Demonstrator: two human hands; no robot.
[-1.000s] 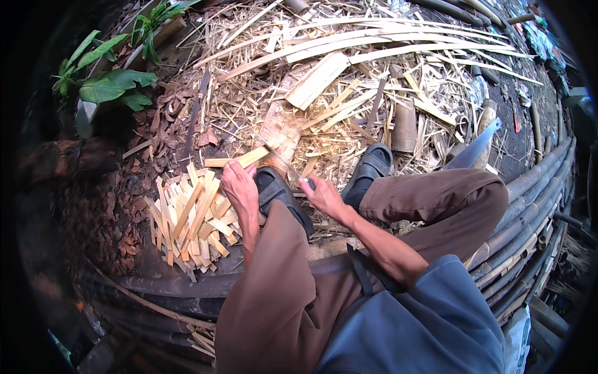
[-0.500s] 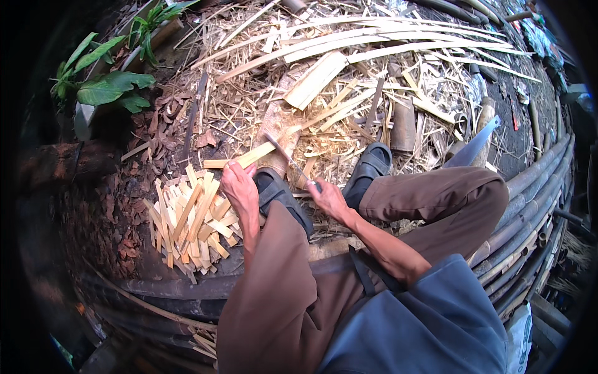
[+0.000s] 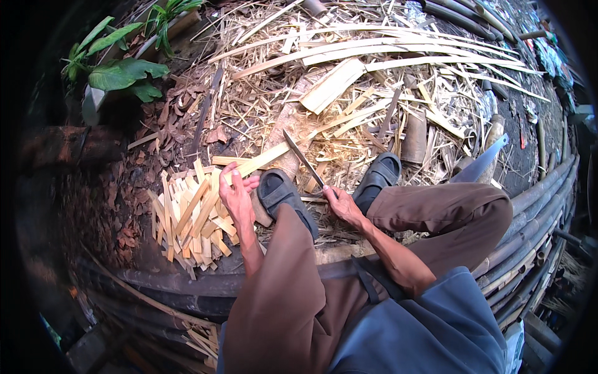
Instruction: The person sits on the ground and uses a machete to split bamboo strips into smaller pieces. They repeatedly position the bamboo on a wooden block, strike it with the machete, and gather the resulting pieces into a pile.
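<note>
Sitting on a row of dark bamboo poles (image 3: 536, 206) that run behind and to the right of both hands, the person wears brown trousers (image 3: 293, 293) and dark sandals; the left sandal (image 3: 283, 193) sits between the two hands, the right sandal (image 3: 377, 177) just beyond the right hand. Ground ahead of the hands is covered in bamboo litter (image 3: 374, 81): long pale split strips, shavings, a broad flat slab. Green leafy plant (image 3: 118, 71) stands far out past the left hand. A pile of short cut bamboo slats (image 3: 190, 218) lies directly under and to the left of the left hand. Left hand (image 3: 237, 196) is closed around a pale bamboo slat (image 3: 258, 163), fingers curled over it, the slat sticking out ahead and to the right, over the sandal. Right hand (image 3: 342, 206) is wrapped around the handle of a knife (image 3: 303, 159), its dark narrow blade pointing up and left toward the slat's far end; blade tip looks close to the slat, contact hard to tell. A saw-like blade (image 3: 483, 161) lies well to the right of the right hand.
</note>
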